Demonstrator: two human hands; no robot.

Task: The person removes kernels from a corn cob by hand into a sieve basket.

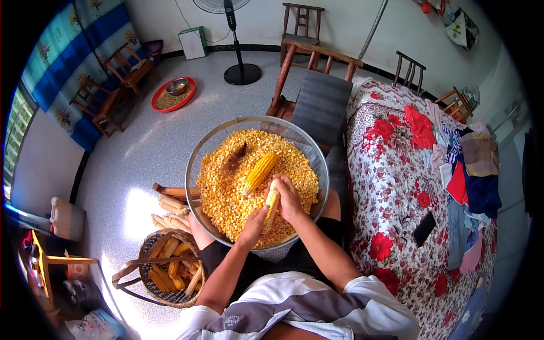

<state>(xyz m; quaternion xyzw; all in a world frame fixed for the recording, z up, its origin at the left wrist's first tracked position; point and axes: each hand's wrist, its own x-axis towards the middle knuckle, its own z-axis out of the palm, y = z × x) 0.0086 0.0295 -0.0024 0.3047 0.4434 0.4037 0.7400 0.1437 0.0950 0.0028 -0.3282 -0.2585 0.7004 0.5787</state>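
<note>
A large round mesh sieve (313, 148) rests over the lap, heaped with loose yellow corn kernels (218, 195). Over its near right part, my left hand (253, 226) and my right hand (288, 199) both hold a partly stripped corn cob (272, 198). The cob stands tilted, pale on its bare side, with fingers closed around it from both sides. Just beyond my hands a full yellow ear of corn (261, 173) lies on the kernels. Left of that ear is a reddish-brown object (233, 160), also on the heap.
A wicker basket (148, 283) holding corn ears is at lower left, beside bare cobs (170, 221) on the floor. A wooden chair (283, 107) stands beyond the sieve. The bed (368, 187) with clothes is right; a red tray (187, 99) and fan (242, 73) are farther back.
</note>
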